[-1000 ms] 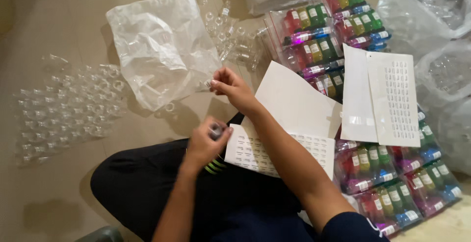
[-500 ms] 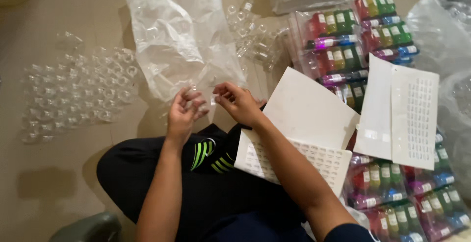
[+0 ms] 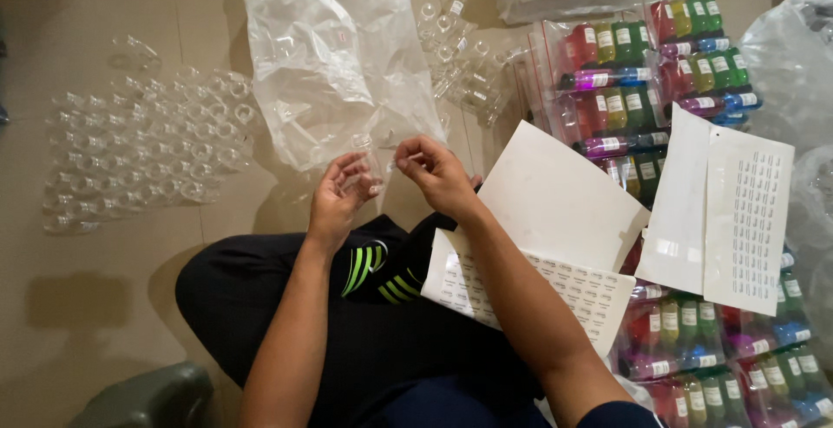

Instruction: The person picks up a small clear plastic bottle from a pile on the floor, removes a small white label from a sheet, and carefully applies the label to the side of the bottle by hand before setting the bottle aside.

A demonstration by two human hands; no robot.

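You sat on a beige tiled floor (image 3: pixel 104 306); a grey-green rounded object (image 3: pixel 147 398) lay at seven o'clock.

Rows of empty clear vials (image 3: pixel 143 154) on the floor to my left. Crumpled clear plastic bag (image 3: pixel 334 55) ahead. Bagged coloured bottles (image 3: pixel 646 76) on my right, white label sheets (image 3: pixel 733 211) lying over them.

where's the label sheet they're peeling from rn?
In the head view, the label sheet lies on the person's lap, right of centre, tucked under the right forearm, just below a blank white sheet and left of the bagged coloured bottles.
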